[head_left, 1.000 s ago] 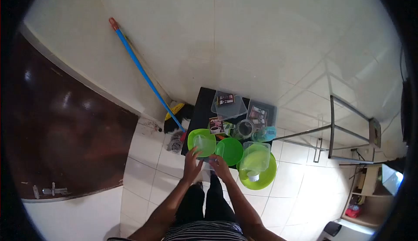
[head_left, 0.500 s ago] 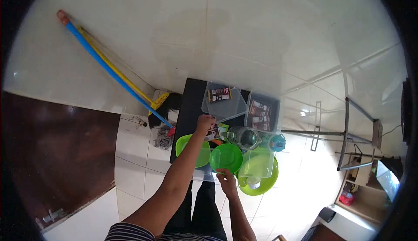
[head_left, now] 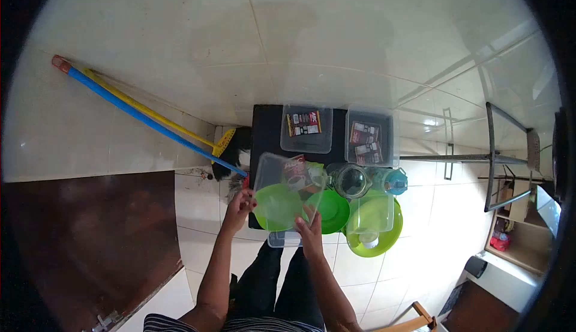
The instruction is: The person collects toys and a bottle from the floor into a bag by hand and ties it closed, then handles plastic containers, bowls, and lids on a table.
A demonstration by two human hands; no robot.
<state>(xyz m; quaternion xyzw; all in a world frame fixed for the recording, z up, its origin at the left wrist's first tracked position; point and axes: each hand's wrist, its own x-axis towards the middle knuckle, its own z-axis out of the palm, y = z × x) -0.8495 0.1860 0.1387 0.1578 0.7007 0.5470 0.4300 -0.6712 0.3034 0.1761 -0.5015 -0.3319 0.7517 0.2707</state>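
A clear plastic lid (head_left: 287,165) is held up in front of me, tilted over the left green tub (head_left: 270,209). My left hand (head_left: 239,206) grips its left edge, and my right hand (head_left: 309,231) grips the lower right corner. Through the lid I see snack-like packets (head_left: 295,170) on the black table (head_left: 264,129). A round green bowl (head_left: 337,213) sits beside my right hand. At the back, a clear container (head_left: 327,143) holds a dark, orange-edged packet (head_left: 305,123) marked ABC.
Another clear container (head_left: 384,158) with packets stands back right. A glass pitcher (head_left: 351,182), a blue-lidded bottle (head_left: 395,182) and a lime basin (head_left: 390,239) line the right side. A blue-handled mop (head_left: 132,111) and a yellow broom (head_left: 224,142) lean left. A metal rack (head_left: 491,152) is far right.
The lid has come off the back left area toward me and now hangs over the left tub. My left hand drew back with it; my right hand moved from the green bowl's rim onto the lid.
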